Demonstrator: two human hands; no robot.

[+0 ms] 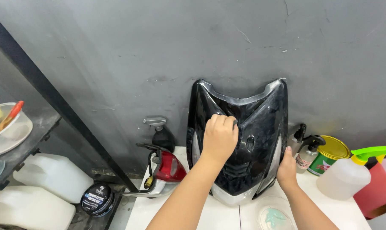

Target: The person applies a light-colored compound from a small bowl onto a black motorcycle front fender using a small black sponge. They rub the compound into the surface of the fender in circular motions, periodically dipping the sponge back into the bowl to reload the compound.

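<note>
Fairing (244, 140) stands on desk (159, 213): left hand (219, 138) presses a closed grip on it, right hand (286, 170) clasps its edge; steady support advised.

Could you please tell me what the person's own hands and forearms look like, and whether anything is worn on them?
Both the left hand and the right hand are bare: no gloves, rings, watch or bands show. Both forearms are bare too, with no sleeves in view.

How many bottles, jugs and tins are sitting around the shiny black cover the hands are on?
Spray bottles: 3, one big with a green trigger, two small with black tops
White jugs: 2
Round tins: 2, black and gold-lidded
Total: 7
</note>
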